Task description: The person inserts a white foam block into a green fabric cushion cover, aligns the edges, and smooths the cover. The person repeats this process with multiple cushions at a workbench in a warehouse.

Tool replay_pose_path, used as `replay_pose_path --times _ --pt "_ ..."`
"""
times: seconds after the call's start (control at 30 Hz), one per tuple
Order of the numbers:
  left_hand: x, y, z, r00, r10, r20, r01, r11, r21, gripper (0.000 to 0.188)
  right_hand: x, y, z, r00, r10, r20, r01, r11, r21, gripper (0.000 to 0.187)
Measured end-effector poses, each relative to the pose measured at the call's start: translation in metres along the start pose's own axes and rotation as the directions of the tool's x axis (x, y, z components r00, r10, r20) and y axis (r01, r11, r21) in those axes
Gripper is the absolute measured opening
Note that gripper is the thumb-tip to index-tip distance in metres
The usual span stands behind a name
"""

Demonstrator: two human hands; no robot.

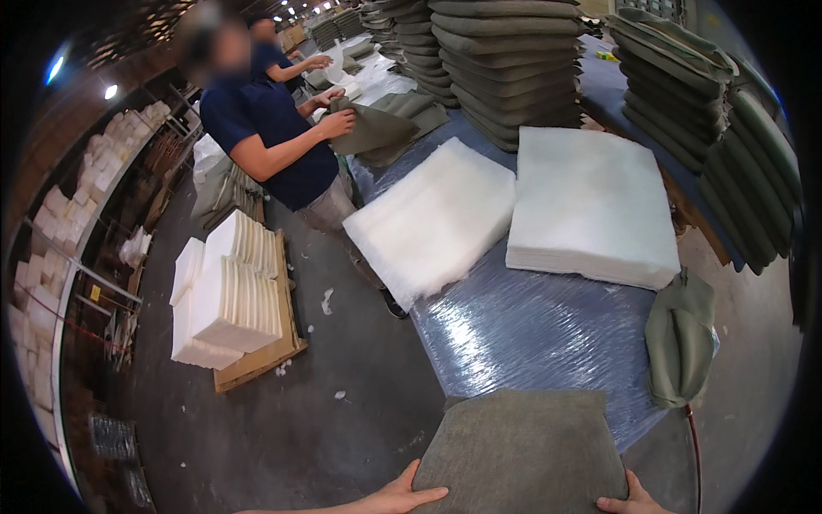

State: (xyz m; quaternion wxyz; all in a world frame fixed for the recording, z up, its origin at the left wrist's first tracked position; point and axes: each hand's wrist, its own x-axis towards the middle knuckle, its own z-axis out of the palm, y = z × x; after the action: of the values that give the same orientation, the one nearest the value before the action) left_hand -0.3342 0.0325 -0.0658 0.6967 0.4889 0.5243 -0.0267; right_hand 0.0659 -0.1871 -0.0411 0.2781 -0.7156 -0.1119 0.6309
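A grey-green fabric cover lies flat and wide between my two hands at the near end of the table, its far edge over the plastic-wrapped top. At its left edge my left hand grips it, thumb on top and the other fingers partly hidden. My right hand pinches the right edge the same way. Farther along the table, one white batting sheet lies askew, its near-left corner past the table edge. Against it on the right rests a thick stack of white batting sheets.
Tall stacks of folded grey-green covers stand at the back, with more at the right. A grey-green piece sits on a stand by the right edge. At left, a co-worker handles fabric beside a pallet of white pads.
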Motion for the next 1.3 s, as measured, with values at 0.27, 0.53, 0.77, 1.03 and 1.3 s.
replay_pose_path --times 0.27,0.53,0.77,1.03,1.3 --pt "0.096 -0.037 -0.006 0.935 -0.348 -0.068 0.353 0.896 0.269 0.131 0.059 -0.012 0.011 0.977 0.193 -0.09 -0.197 0.98 -0.032 0.099" --pt "0.157 -0.025 -0.01 0.917 -0.378 -0.126 0.398 0.856 0.33 0.131 0.142 -0.002 -0.007 0.933 0.3 -0.197 -0.345 0.901 -0.262 0.12" --pt "0.213 -0.022 -0.014 0.859 -0.481 -0.176 0.512 0.795 0.326 0.121 0.191 -0.01 -0.008 0.921 0.294 -0.256 -0.359 0.897 -0.259 0.108" --pt "0.241 -0.021 -0.015 0.868 -0.475 -0.148 0.497 0.814 0.3 0.112 0.229 -0.004 -0.008 0.898 0.243 -0.367 -0.383 0.842 -0.379 0.106" --pt "0.256 -0.031 -0.02 0.896 -0.403 -0.186 0.443 0.824 0.354 0.106 0.232 -0.009 -0.001 0.888 0.176 -0.424 -0.382 0.796 -0.47 0.105"
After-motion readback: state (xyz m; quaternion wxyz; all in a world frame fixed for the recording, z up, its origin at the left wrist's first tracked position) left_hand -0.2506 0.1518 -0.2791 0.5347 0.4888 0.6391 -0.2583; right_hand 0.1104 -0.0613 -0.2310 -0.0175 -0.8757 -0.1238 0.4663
